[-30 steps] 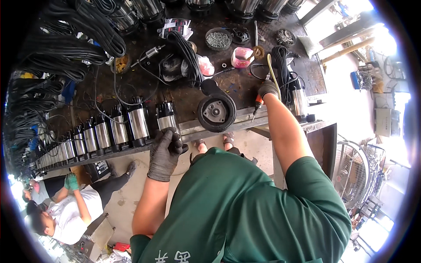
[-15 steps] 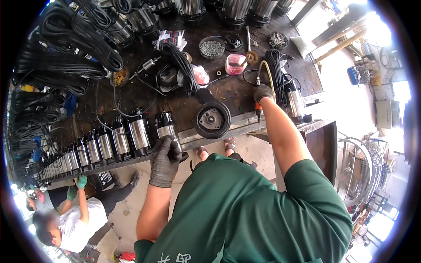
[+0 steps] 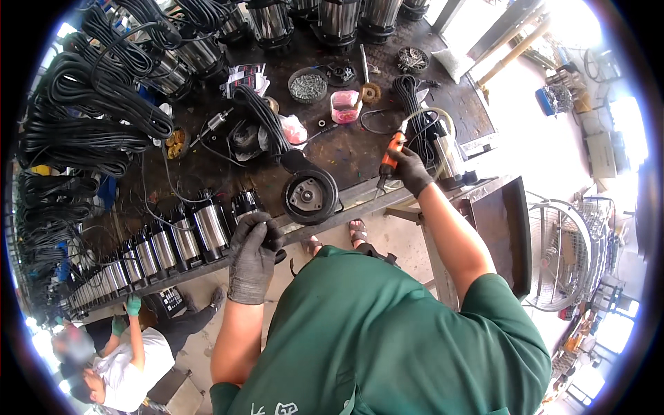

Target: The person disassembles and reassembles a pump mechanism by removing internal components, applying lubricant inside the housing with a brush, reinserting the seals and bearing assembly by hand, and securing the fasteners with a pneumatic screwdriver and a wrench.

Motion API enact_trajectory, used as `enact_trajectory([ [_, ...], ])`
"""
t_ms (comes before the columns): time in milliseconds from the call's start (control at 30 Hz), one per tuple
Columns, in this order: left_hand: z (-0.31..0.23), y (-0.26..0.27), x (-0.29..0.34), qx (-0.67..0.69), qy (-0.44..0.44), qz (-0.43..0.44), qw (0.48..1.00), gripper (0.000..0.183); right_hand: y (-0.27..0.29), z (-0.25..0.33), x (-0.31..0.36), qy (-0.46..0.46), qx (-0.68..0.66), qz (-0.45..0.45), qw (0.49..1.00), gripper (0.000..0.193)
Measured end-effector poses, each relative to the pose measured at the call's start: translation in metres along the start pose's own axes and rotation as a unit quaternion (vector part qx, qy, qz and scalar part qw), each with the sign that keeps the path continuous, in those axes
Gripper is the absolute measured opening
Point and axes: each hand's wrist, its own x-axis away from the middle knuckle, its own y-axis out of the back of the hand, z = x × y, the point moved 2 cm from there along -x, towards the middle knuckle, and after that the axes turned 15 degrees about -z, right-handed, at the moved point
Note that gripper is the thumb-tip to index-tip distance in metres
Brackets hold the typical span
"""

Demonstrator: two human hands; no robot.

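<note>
In my gloved right hand (image 3: 413,173) is an orange air screwdriver (image 3: 391,153), its bit pointing down near the bench's front edge and a pale hose (image 3: 439,112) curving from its upper end. My gloved left hand (image 3: 252,261) is closed, its fingertips pinched together; what they hold, if anything, is too small to make out. Just beyond it stands a steel pump cylinder (image 3: 245,202), partly hidden by the hand. Between my hands, a black round pump housing (image 3: 309,196) lies at the bench edge, its metal end plate facing up.
A row of steel pumps (image 3: 209,225) lines the front edge leftward. Farther back are a bowl of screws (image 3: 308,86), a pink container (image 3: 345,107), coiled black cables (image 3: 266,117) and another steel pump (image 3: 448,155). A co-worker (image 3: 138,356) with green gloves is at lower left.
My right hand has lifted the screwdriver and tilted it, with its hose now looping to the right. My left hand stays closed near the pump cylinder. The whole view has shifted slightly.
</note>
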Motion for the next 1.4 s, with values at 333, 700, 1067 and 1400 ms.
enact_trajectory([
  [333,0.025,-0.095,0.012,-0.196,-0.007,0.062,0.979,0.021,-0.066,0.09,0.183,-0.05,-0.382,0.359,0.85,0.067],
  [700,0.031,-0.094,0.028,-0.164,0.008,0.045,0.985,0.019,-0.06,0.097,0.195,0.003,-0.32,0.296,0.9,0.077],
  [1067,0.025,-0.091,0.037,-0.281,-0.047,0.035,0.958,0.018,-0.059,0.093,0.211,0.122,-0.257,0.307,0.908,0.086],
  [1400,0.023,-0.071,0.025,-0.214,-0.023,0.075,0.974,0.026,-0.083,0.085,0.227,0.063,-0.304,0.457,0.833,0.091],
])
